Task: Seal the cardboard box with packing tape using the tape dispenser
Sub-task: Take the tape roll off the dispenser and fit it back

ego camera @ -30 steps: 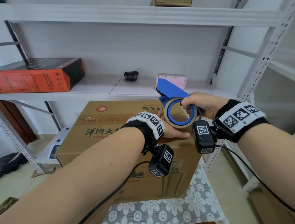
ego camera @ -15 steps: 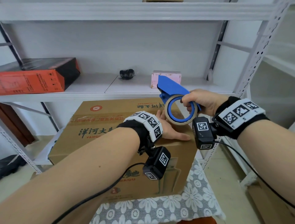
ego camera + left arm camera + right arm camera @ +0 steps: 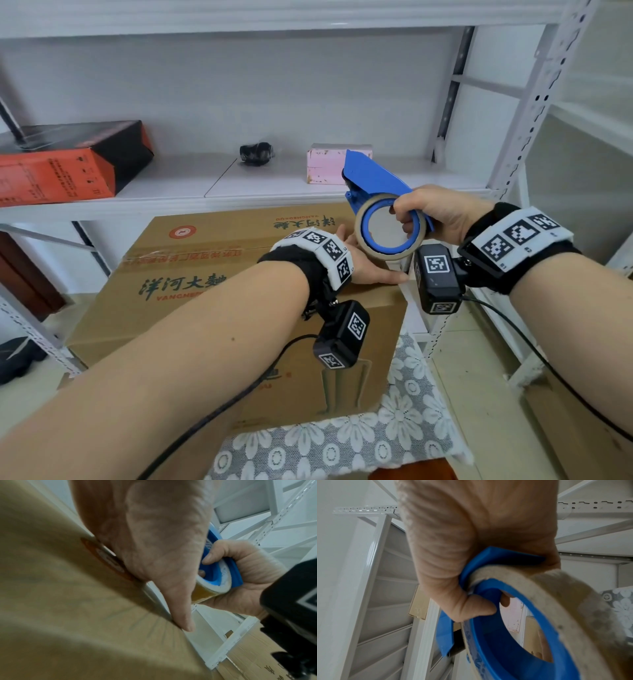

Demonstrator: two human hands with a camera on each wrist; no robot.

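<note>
A brown cardboard box [image 3: 212,274] with green Chinese lettering stands on a lace-covered stool, its top seam carrying a strip of tape. My left hand [image 3: 368,265] lies flat on the box top near its right edge, thumb [image 3: 181,616] stretched along the corner. My right hand [image 3: 435,214] grips the blue tape dispenser [image 3: 373,181], fingers curled through the core of its beige tape roll [image 3: 390,229], and holds it just above the box's right far corner, close over my left hand. In the right wrist view, the roll [image 3: 573,608] fills the lower right.
A white metal shelf [image 3: 260,192] runs behind the box, with an orange-black carton [image 3: 68,168], a small black object [image 3: 256,153] and a pink box [image 3: 325,164] on it. Shelf uprights [image 3: 534,113] stand at the right. A lace cloth [image 3: 342,442] covers the stool below.
The dispenser in my right hand has lifted slightly and shifted a little right. My left hand has stayed pressed on the box top.
</note>
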